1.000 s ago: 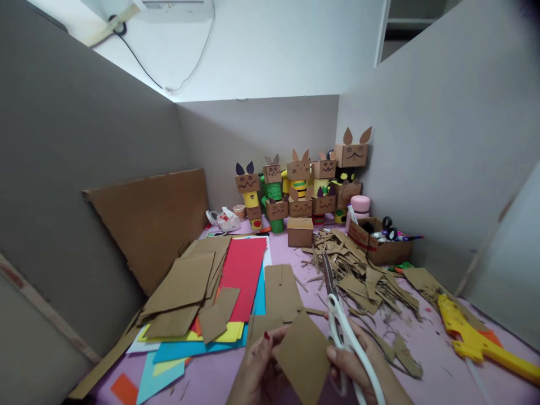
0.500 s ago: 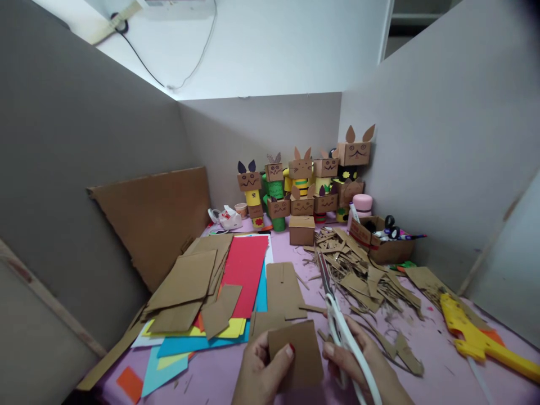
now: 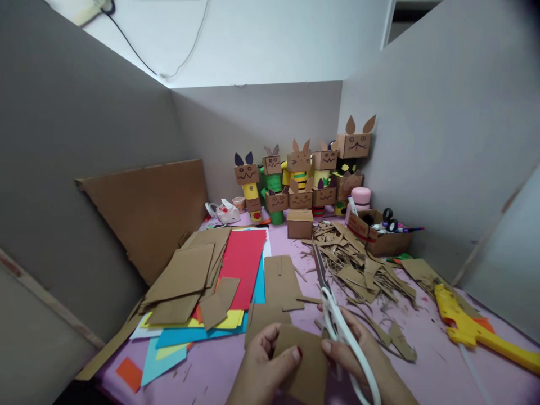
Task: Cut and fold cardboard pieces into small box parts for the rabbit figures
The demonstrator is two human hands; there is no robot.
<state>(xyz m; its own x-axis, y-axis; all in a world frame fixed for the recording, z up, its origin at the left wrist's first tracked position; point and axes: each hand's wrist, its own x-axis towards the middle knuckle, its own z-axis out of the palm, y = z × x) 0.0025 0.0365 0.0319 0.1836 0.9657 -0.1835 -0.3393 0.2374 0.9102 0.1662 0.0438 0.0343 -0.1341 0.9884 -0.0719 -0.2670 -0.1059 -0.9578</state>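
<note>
Cardboard piece [image 3: 306, 360] pinched in left hand [image 3: 261, 368], thumb on top, low over the pink counter [image 3: 219, 365]. Right hand [image 3: 358, 360] just beside, grip closed through the handles of white scissors [image 3: 333, 315], blades shut, long axis pointing away toward the scrap pile [image 3: 358, 270].

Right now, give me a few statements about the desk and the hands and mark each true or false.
1. The right hand holds white-handled scissors. True.
2. The left hand grips a red sheet. False: it holds a brown cardboard piece; the red sheet lies on the paper stack.
3. The yellow glue gun lies on the desk at the right. True.
4. The cardboard scraps are piled left of the coloured paper. False: they lie to its right.
</note>
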